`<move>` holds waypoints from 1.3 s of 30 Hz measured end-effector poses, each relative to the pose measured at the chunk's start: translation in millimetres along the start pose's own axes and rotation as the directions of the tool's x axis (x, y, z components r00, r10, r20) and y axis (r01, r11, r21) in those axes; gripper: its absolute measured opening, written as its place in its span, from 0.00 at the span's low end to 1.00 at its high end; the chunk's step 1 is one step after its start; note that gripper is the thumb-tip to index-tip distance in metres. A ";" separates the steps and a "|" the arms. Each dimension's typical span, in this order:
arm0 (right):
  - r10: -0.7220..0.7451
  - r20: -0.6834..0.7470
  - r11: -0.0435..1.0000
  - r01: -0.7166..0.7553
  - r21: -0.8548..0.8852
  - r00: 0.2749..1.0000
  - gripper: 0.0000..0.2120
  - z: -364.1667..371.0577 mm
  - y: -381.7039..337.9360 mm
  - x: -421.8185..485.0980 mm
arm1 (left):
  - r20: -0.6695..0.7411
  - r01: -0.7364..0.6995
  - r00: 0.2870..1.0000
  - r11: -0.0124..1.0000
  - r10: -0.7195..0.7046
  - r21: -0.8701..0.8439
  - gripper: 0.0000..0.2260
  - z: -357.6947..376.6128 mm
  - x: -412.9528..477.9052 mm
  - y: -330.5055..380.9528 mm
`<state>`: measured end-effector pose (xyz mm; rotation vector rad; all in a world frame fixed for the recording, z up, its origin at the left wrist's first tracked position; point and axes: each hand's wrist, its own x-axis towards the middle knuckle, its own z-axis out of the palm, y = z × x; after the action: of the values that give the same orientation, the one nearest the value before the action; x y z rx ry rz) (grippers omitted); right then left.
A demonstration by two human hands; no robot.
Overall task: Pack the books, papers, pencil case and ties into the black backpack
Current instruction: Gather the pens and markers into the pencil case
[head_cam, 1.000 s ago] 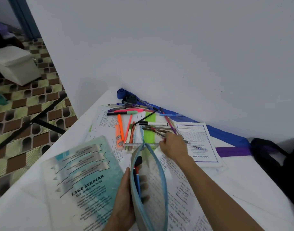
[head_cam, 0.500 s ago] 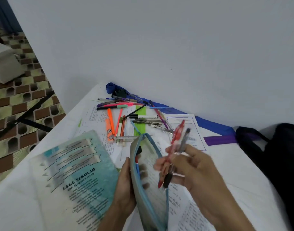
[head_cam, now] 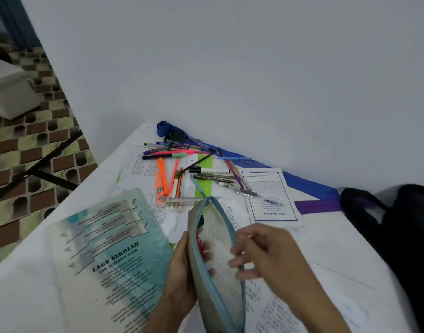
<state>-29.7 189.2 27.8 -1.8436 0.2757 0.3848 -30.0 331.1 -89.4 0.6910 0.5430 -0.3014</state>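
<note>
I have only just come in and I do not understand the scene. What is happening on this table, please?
A person is filling a pencil case. The left hand holds it open by its side, and the right hand, empty, is over its mouth. A red pen is already inside. Many loose pens lie on the papers near the wall. A teal book lies at the left, and the black backpack waits at the right.

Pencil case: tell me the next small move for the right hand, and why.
Probably reach the right hand, which looks empty, back to the loose pens for another grab. The left hand holds the pencil case open, and many pens lie on the papers.
</note>
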 end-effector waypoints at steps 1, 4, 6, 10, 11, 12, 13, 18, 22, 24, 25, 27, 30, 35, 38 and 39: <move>-0.039 -0.048 0.999 0.038 -0.004 0.998 0.07 -9.8 -3.3 8.4 | -0.002 -0.001 1.000 1.000 0.001 0.001 0.17 -0.7 0.8 0.1; -0.119 -0.188 0.986 0.094 -0.140 0.975 0.05 -34.4 -2.2 52.8 | 0.012 -0.007 1.000 1.000 0.007 -0.008 0.17 -1.0 2.4 -0.1; -0.164 -0.245 0.945 0.081 -0.318 0.955 0.05 -45.2 14.0 96.4 | 0.014 -0.010 1.000 1.000 0.010 -0.003 0.18 -2.4 3.1 -0.8; -0.254 -0.196 0.674 0.028 -0.738 0.947 0.14 -58.4 51.6 168.3 | 0.001 -0.003 1.000 1.000 0.003 0.013 0.17 -2.4 3.7 -0.8; -0.263 -0.168 0.584 0.019 -0.811 0.950 0.15 -60.4 59.1 179.1 | -0.007 0.001 1.000 1.000 0.000 0.018 0.17 -2.7 4.8 -0.4; -0.268 -0.141 0.502 0.013 -0.865 0.953 0.16 -61.1 65.2 185.6 | -0.019 0.001 1.000 1.000 0.000 0.026 0.17 -2.9 5.2 0.4; -0.270 -0.121 0.434 0.008 -0.901 0.955 0.15 -61.5 71.7 189.7 | -0.034 -0.002 0.999 0.999 0.003 0.040 0.17 -3.9 5.9 0.8; -0.330 -0.101 0.266 -0.010 -0.964 0.939 0.13 -62.3 98.7 193.7 | -0.092 0.007 0.996 0.998 -0.001 0.060 0.16 -9.7 8.6 0.5; -0.442 -0.029 0.303 0.119 -0.946 0.897 0.11 -55.5 95.0 192.0 | -0.096 0.020 0.995 0.999 -0.015 0.045 0.17 -10.2 8.7 -0.2; -0.470 -0.006 0.319 0.163 -0.934 0.883 0.10 -48.3 84.6 198.9 | -0.077 0.005 0.997 0.999 -0.002 0.040 0.16 -8.2 7.7 0.7; -0.474 0.001 0.312 0.170 -0.935 0.880 0.10 -45.2 79.2 204.1 | -0.071 -0.003 0.997 0.999 0.006 0.035 0.15 -7.5 7.4 1.0; -0.474 0.016 0.286 0.171 -0.943 0.881 0.11 -39.8 72.7 214.6 | -0.077 0.001 0.997 1.000 0.000 0.023 0.15 -7.2 8.1 0.6; -0.472 0.054 0.249 0.192 -0.949 0.880 0.13 -33.0 73.9 224.2 | -0.093 0.021 0.995 1.000 -0.021 -0.002 0.16 -9.3 10.5 -1.0; -0.502 0.066 0.214 0.198 -0.957 0.863 0.13 -29.7 85.8 224.9 | -0.088 0.027 0.996 0.999 -0.031 -0.038 0.17 -11.5 12.7 -2.5; -0.481 0.098 0.154 0.194 -0.969 0.871 0.15 -31.5 85.5 224.5 | -0.071 0.016 0.997 1.000 -0.016 -0.009 0.17 -10.8 10.9 -1.7; -0.473 0.105 0.136 0.190 -0.972 0.875 0.15 -32.2 83.6 223.0 | -0.067 0.010 0.998 1.000 -0.010 0.003 0.16 -10.3 10.2 -1.1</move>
<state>147.4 134.6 -125.2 -3.1811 -0.3951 -0.0763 -25.9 336.3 -102.4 0.7038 0.6096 -0.2891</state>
